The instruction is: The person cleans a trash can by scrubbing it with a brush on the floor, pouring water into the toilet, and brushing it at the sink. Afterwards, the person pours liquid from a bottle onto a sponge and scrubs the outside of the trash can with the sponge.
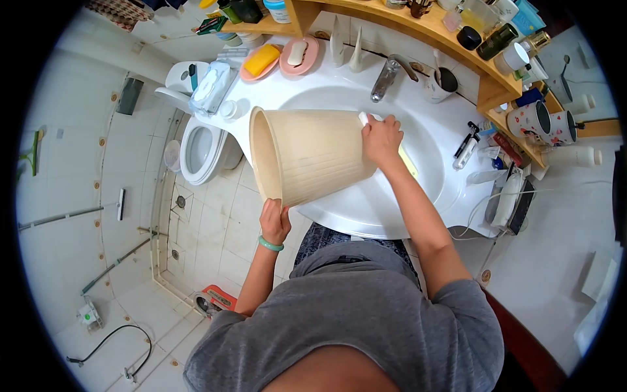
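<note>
A beige ribbed waste bin (320, 153) lies tilted on its side over the white washbasin (428, 166), its open mouth facing left. My left hand (275, 221), with a green bangle at the wrist, is closed on the lower edge of the bin's rim. Near the bin's base, my right hand (383, 138) presses a small white sponge-like block (370, 118) against the side; the fingers partly cover it. Beside my right wrist, a pale yellow-green flat item (409, 163) lies in the basin, partly hidden by my forearm. The bin's inside is mostly out of sight.
Behind the basin stands a metal faucet (385, 78). Two pink soap dishes (312, 64) and a pack of wipes (212, 88) sit at the counter's back left. A wooden shelf (418, 26) with bottles curves overhead. The toilet (202, 153) is left; razors (465, 149) and cords lie right.
</note>
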{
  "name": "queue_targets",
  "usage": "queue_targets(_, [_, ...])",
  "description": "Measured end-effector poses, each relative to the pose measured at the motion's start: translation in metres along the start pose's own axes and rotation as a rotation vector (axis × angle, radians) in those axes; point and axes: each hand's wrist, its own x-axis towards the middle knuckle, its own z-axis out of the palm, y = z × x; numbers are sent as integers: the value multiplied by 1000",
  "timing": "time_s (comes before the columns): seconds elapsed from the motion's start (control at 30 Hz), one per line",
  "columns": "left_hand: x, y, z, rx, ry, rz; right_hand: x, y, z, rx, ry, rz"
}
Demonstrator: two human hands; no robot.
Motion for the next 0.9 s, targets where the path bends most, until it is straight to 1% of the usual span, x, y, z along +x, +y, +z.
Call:
queue_targets(0.07, [3,-3,3,4,24,19,2,-2,1,-166,0,-22])
queue_targets(0.1, [-2,-4,2,14,5,-2,-5,-23,-11,-12,-45,-62])
queue_targets(0.13, [-5,-4,1,21,-15,-23,-15,-39,-20,-13,-49,-57])
queue_targets(0.2, [0,0,2,18,4,4,-26,-59,-32,334,-34,-241])
queue_targets(0.27, [1,-1,0,20,27,31,-17,-38,-25,327,-14,-224])
queue_targets(0.33, [-4,-3,0,4,-19,-4,-3,-12,-23,-44,-175,62])
queue_targets(0.43, [0,1,3,-5,24,22,1,-16,-23,-120,-187,35])
queue_targets(0.5, [-4,0,1,-3,-13,9,-9,-47,-19,63,-74,-83])
queue_targets(0.53, [-4,-1,3,3,-40,-5,-15,-59,-24,61,-70,-76])
queue_targets(0.57, [-2,2,4,-1,-46,1,-22,-69,-29,198,-36,-142])
queue_targets(0.6, [1,5,5,-11,-25,6,-25,-74,-32,334,2,-209])
queue_targets(0.63, [4,7,6,-20,-3,10,-24,-59,-25,402,40,-220])
queue_targets(0.7, [2,4,7,-10,-8,7,-13,-11,1,260,16,-117])
queue_targets(0.73, [-1,4,6,7,-14,-3,-11,6,6,261,13,-121])
queue_targets(0.8, [0,5,7,1,-16,3,-6,24,4,286,-2,131])
queue_targets(0.83, [0,6,6,-10,-28,12,-13,18,6,288,-4,133])
queue_targets(0.87, [2,8,6,-10,-30,13,-26,8,9,289,56,101])
queue_targets(0.9, [6,11,5,-5,14,22,-38,-3,7,290,118,71])
